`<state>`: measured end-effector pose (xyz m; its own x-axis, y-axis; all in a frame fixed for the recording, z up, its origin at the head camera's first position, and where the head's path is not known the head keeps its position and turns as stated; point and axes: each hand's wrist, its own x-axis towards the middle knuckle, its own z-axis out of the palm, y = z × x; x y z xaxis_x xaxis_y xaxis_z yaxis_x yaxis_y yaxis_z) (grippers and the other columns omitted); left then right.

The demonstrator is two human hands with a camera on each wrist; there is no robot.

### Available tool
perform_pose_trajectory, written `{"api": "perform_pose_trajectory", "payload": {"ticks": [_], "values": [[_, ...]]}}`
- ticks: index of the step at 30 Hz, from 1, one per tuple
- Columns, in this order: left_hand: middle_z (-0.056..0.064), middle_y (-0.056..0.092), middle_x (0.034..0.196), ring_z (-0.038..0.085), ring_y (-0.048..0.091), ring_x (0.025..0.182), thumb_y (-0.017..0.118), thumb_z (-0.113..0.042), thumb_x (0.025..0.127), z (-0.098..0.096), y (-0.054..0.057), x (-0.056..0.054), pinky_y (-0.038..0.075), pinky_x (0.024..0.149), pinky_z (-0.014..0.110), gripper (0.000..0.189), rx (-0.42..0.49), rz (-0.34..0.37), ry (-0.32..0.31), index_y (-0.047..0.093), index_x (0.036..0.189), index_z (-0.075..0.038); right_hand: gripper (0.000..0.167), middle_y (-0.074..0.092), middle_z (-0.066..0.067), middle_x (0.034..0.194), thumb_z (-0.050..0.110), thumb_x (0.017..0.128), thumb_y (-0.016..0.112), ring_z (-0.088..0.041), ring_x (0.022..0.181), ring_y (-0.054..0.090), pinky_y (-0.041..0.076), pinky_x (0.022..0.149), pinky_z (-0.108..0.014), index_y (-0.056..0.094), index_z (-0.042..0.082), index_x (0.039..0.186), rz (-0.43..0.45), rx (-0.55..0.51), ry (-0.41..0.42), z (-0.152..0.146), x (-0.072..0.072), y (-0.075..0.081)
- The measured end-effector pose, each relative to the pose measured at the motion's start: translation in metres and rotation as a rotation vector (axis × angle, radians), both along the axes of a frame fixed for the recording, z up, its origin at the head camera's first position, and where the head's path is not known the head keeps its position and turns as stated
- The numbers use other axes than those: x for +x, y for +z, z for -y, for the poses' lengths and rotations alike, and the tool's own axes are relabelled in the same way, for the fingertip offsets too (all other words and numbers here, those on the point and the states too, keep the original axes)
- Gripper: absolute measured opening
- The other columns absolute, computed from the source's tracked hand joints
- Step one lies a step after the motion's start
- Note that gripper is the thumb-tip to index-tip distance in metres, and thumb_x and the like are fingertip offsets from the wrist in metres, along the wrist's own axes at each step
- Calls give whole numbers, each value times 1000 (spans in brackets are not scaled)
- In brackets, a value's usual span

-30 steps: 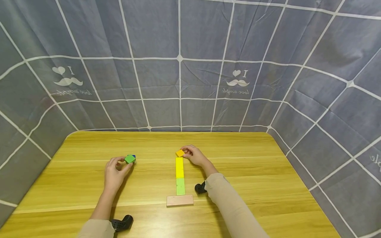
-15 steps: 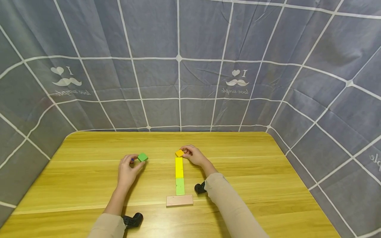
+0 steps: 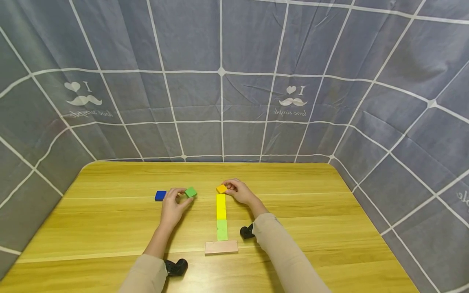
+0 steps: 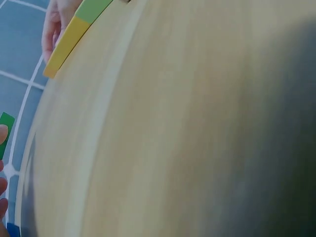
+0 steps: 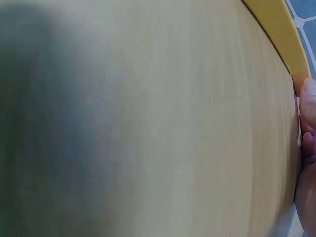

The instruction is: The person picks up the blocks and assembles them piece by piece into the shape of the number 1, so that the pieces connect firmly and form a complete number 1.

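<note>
1. Pinching a green block [image 3: 191,192] between thumb and fingers with the left grip [image 3: 174,207], and holding it left of the yellow block [image 3: 221,206], apart from it.
2. Pinching an orange block [image 3: 221,189] with the right grip [image 3: 239,192], reaching in from the right and holding it askew at the far end of the yellow block.
3. Showing a lengthwise line on the worktop [image 3: 293,183], running from the yellow block at the far side to a light green block [image 3: 222,230] meeting it end to end.
4. Laying a pinkish plank [image 3: 221,247] crosswise at the near end of the light green block.
5. Showing a blue block [image 3: 160,195] lying just left of the left grip, near the far side.
6. Wearing beige sleeves [image 3: 144,272] and a black device [image 3: 177,267] at each wrist.
7. Facing a grey curtain [image 3: 198,97] with white grid lines, hanging beyond the far edge.
</note>
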<state>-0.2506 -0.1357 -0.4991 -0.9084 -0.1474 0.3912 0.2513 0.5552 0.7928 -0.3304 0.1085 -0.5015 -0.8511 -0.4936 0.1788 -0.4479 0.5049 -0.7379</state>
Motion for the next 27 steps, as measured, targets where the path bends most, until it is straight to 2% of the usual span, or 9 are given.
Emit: {"api": "perform_pose_trajectory", "payload": {"ticks": [10, 18, 27], "values": [[15, 60, 94, 30, 50, 88, 75, -10, 75, -16, 1, -7, 41, 76, 38, 31, -13, 78, -56, 62, 100, 3, 24, 52, -10, 89, 2, 86, 59, -15, 77, 45, 40, 69, -21, 59, 1, 111, -3, -7, -5, 0, -1, -2], [14, 60, 97, 31, 50, 93, 74, -13, 76, -22, -1, -14, 42, 82, 41, 32, -63, 134, -91, 62, 102, 2, 25, 52, -9, 90, 4, 88, 58, -15, 77, 45, 40, 70, -21, 58, 1, 113, -9, 11, 2, -1, -1, -3], [12, 59, 96, 28, 49, 88, 74, -16, 77, -30, 1, -23, 39, 81, 40, 33, -125, 164, -117, 62, 103, 0, 25, 52, -8, 89, 3, 88, 58, -13, 77, 44, 39, 69, -21, 58, 1, 113, 12, 2, -8, -1, -1, -3]]}}
